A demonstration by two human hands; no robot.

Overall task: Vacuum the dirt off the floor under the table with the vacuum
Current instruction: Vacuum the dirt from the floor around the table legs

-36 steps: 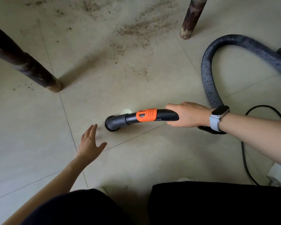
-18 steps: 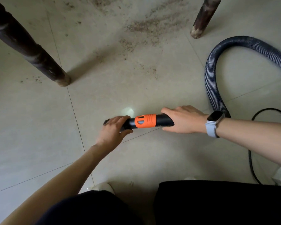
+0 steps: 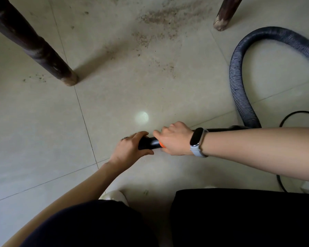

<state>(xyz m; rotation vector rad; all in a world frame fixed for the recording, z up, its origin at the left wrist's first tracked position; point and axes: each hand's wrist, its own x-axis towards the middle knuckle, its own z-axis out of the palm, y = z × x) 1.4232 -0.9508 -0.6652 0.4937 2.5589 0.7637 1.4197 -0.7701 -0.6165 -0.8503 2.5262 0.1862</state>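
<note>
The black vacuum handle tube (image 3: 149, 143) lies low over the tiled floor, with only a sliver of its orange band showing. My left hand (image 3: 130, 148) grips the tube's nozzle end and hides it. My right hand (image 3: 175, 139), with a watch on the wrist, grips the tube over the orange band. The ribbed dark hose (image 3: 239, 86) loops away to the right. Brown dirt (image 3: 161, 20) is scattered on the floor farther ahead, between the table legs.
Two dark wooden table legs stand on the floor, one at the left (image 3: 43, 50) and one at the upper right (image 3: 223, 18). A black power cord (image 3: 292, 114) curves along the right side. My knees in dark clothing fill the bottom of the view.
My left hand came off the floor and took hold of the nozzle end. My right hand slid forward along the tube and now covers the orange band.
</note>
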